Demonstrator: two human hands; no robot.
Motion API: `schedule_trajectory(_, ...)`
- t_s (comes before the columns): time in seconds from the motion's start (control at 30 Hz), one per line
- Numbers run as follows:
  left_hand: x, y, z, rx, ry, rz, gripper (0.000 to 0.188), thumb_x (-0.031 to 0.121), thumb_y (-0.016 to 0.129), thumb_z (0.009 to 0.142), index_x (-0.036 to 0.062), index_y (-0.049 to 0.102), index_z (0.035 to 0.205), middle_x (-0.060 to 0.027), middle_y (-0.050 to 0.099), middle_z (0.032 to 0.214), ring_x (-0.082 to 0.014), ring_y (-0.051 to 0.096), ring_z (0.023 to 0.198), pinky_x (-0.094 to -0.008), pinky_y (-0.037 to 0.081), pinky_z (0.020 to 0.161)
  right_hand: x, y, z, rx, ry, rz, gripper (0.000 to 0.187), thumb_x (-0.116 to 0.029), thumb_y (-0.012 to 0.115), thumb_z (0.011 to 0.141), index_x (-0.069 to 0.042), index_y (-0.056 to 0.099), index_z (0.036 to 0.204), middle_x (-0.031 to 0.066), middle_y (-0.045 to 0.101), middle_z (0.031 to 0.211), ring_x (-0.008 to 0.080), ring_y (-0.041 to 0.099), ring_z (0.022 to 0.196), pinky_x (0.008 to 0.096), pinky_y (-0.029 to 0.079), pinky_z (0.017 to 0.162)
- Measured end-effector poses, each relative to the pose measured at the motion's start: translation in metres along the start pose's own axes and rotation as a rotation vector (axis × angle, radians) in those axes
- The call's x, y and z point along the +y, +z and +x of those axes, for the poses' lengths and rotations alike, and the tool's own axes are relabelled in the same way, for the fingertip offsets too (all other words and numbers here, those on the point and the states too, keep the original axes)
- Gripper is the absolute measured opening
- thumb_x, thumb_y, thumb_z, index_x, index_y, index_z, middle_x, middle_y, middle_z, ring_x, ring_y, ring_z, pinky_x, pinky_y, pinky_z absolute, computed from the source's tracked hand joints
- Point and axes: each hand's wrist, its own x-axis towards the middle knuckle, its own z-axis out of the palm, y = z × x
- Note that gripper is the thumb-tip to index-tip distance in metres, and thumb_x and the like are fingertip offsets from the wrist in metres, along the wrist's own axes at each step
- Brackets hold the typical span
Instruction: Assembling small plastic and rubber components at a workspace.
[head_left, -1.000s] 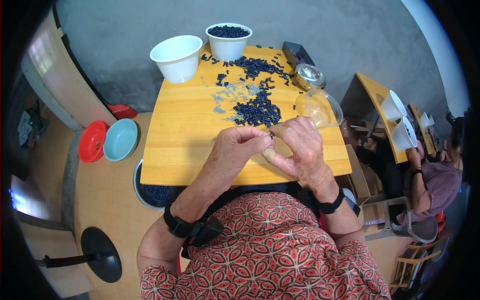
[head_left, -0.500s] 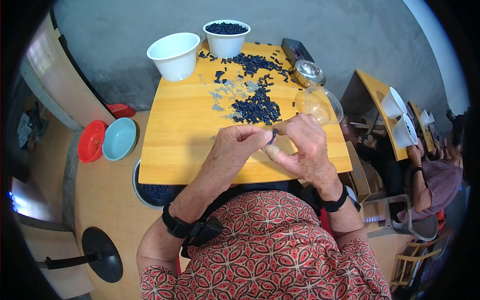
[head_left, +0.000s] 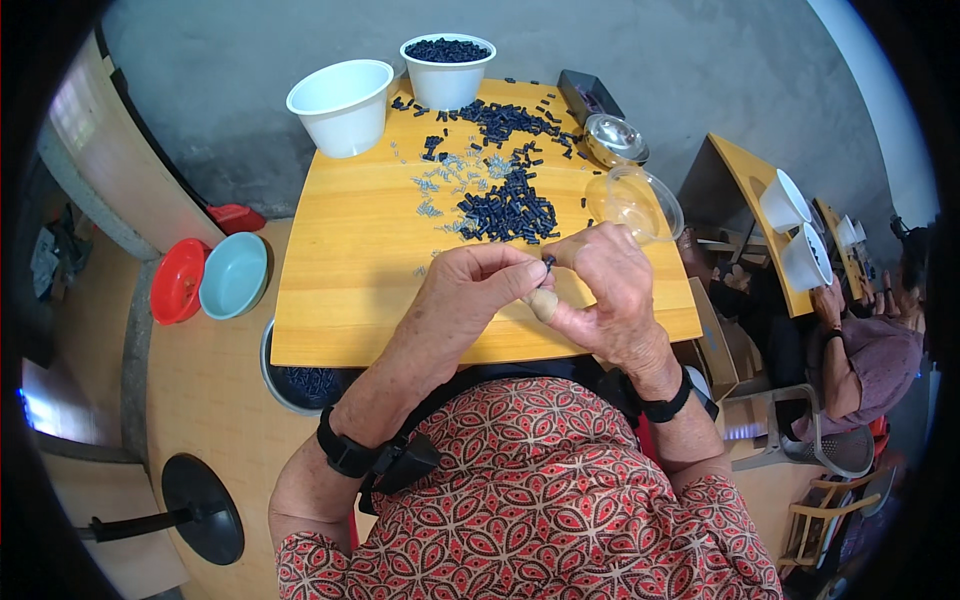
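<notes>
Free rm L on tbl, dk pcs block ahead.

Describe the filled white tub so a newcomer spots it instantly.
Start at the big central yellow table. At its far edge, the filled white tub stands right of another white tub. Small dark pieces fill it to the rim; its neighbour shows bare white inside.

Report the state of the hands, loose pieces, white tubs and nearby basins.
Left hand: thumb and forefinger pinching a small dark piece.
Right hand: fingers bent, close by that piece; contact unclear.
Loose dark pieces: heaped.
Clear bits: scattered.
Rear white tub: upright, filled with dark pieces.
Left white tub: upright, open.
Red basin: open.
Blue basin: open.
Grey basin: partly hidden, dark pieces inside.
</notes>
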Motion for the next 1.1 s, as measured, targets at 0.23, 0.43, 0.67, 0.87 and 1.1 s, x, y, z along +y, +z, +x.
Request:
schedule_trajectory(0.23,-0.003,0.0,0.0,0.012,0.037,0.077,0.016,0.014,0.066,0.096,-0.0003,0.073,0.095,-0.0023,0.071,0.091,-0.008,0.062,0.087,-0.0247,0.049,0.084,0.0,0.0,0.0,-0.022,-0.036,-0.041,0.028,-0.019,0.084,0.067,-0.007,0.065,0.083,0.0065,0.059,0.073,0.0261,0.057,0.069,0.039,0.044,0.064)
schedule_trajectory(0.43,-0.01,0.0,0.001,0.026,-0.013,0.136,0.017,0.015,0.066,0.096,-0.0009,0.073,0.094,-0.0026,0.071,0.089,-0.0079,0.062,0.086,-0.0245,0.049,0.082,0.003,0.002,-0.003,-0.084,-0.076,-0.077,0.022,-0.017,0.08,0.069,-0.008,0.061,0.074,0.005,0.053,0.068,0.0248,0.053,0.065,0.0388,0.042,0.062)
schedule_trajectory(0.67,-0.019,-0.002,0.004,0.05,0.01,0.072,0.019,0.015,0.066,0.091,-0.0018,0.073,0.088,-0.0001,0.068,0.081,-0.0044,0.056,0.077,-0.0231,0.045,0.07,0.005,0.007,-0.004,-0.098,-0.131,-0.056,0.021,-0.014,0.078,0.069,-0.009,0.058,0.071,0.0039,0.051,0.066,0.0232,0.051,0.062,0.0379,0.04,0.062)
schedule_trajectory(0.87,-0.018,-0.004,0.005,0.088,0.002,0.064,0.017,0.017,0.066,0.096,0.0008,0.073,0.093,-0.001,0.07,0.088,-0.007,0.06,0.082,-0.0238,0.047,0.079,0.007,0.013,-0.004,-0.053,-0.101,-0.024,0.021,-0.013,0.079,0.069,-0.008,0.059,0.073,0.0046,0.053,0.067,0.0241,0.053,0.063,0.0382,0.04,0.062)
schedule_trajectory(1.1,-0.008,-0.011,0.005,0.035,0.002,-0.048,0.025,0.023,0.063,0.1,0.0,0.072,0.098,-0.0026,0.07,0.091,-0.0082,0.061,0.086,-0.0248,0.048,0.082,0.005,0.02,-0.004,-0.014,-0.024,0.032,0.024,-0.016,0.084,0.07,-0.006,0.065,0.081,0.0058,0.058,0.071,0.0257,0.056,0.066,0.0383,0.042,0.063)
